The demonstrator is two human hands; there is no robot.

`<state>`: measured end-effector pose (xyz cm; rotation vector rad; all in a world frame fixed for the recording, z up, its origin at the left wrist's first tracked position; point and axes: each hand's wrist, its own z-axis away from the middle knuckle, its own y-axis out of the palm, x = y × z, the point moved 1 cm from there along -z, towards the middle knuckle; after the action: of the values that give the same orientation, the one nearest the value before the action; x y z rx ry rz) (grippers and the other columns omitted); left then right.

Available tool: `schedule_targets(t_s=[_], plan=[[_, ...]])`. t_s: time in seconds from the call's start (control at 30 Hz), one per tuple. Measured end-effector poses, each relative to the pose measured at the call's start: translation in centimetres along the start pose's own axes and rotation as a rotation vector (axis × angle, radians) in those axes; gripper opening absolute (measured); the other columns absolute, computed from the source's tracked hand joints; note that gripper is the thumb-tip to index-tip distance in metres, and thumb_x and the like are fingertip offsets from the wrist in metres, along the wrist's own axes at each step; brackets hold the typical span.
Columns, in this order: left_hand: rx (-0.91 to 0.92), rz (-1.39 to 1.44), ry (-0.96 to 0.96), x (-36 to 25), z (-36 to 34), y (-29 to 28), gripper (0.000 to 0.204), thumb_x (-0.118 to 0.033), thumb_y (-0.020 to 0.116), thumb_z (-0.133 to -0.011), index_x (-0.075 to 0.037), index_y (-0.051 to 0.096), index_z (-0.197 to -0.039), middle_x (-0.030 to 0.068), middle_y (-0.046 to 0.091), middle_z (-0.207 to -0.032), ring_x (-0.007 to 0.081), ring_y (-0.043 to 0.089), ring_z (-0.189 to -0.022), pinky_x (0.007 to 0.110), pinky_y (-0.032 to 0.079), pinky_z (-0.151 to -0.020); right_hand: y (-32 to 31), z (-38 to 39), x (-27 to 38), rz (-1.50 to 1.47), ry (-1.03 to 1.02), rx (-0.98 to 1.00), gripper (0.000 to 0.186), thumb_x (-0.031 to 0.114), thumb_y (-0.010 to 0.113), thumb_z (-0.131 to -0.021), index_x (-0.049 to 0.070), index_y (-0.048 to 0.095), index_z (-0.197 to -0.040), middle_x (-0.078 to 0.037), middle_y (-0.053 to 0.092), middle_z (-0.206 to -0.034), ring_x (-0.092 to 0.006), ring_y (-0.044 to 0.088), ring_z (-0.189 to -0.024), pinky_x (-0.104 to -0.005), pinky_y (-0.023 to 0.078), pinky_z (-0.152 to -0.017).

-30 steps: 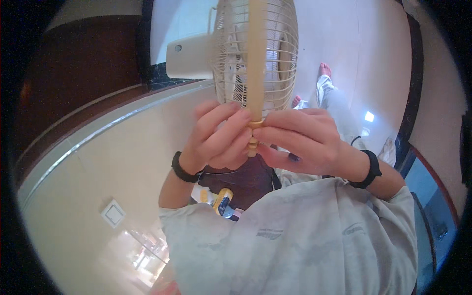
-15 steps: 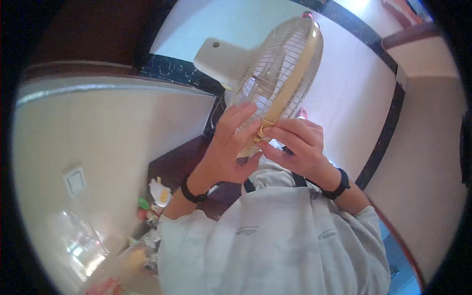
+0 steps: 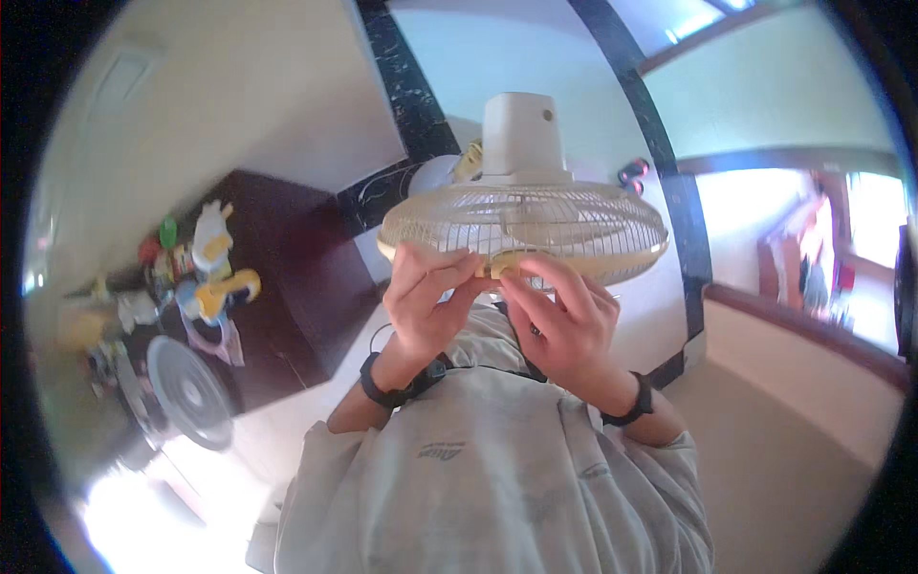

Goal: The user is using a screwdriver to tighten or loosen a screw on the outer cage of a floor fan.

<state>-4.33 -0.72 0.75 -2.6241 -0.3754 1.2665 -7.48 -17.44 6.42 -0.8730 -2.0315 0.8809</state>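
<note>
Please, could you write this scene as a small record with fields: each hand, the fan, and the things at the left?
Left hand: fingertips at the fan's yellowish rim; exact grip unclear
Right hand: fingertips beside the left ones, same rim; exact grip unclear
Fan: wire cage, white housing beyond it
Wrists: black band on each
At left: dark brown surface, white toy-like figure, grey round object

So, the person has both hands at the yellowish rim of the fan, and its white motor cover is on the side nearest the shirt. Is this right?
Not quite. The head view shows the white motor cover on the far side of the fan, away from the shirt. The left hand and right hand are indeed at the yellowish rim.
</note>
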Motion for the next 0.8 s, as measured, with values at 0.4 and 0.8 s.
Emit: schedule_targets(t_s=[0.4,0.8], plan=[[-0.435,-0.315,-0.429,-4.5,4.6,5.4,0.063,-0.014,0.069,-0.069,0.001,0.057,-0.129,0.0168,0.057,-0.126,0.0387,0.048,-0.117,0.051,0.028,-0.105,-2.2,-8.2,-3.1,-0.159,-0.659,0.756,0.030,0.008,0.063,-0.080,0.002,0.065,-0.108,-0.002,0.056,-0.110,-0.0166,0.065,-0.062,-0.0288,0.055,-0.055],[-0.714,-0.184,-0.418,-2.3,4.2,6.4,0.063,-0.029,0.076,-0.067,-0.003,0.062,-0.122,0.0159,0.061,-0.125,0.0439,0.037,-0.136,0.059,0.020,-0.111,0.1,-11.3,-3.4,-0.513,-0.712,1.115,0.058,0.015,0.073,-0.076,-0.003,0.051,-0.127,-0.017,0.043,-0.127,-0.0283,0.064,-0.087,-0.0338,0.056,-0.063]])
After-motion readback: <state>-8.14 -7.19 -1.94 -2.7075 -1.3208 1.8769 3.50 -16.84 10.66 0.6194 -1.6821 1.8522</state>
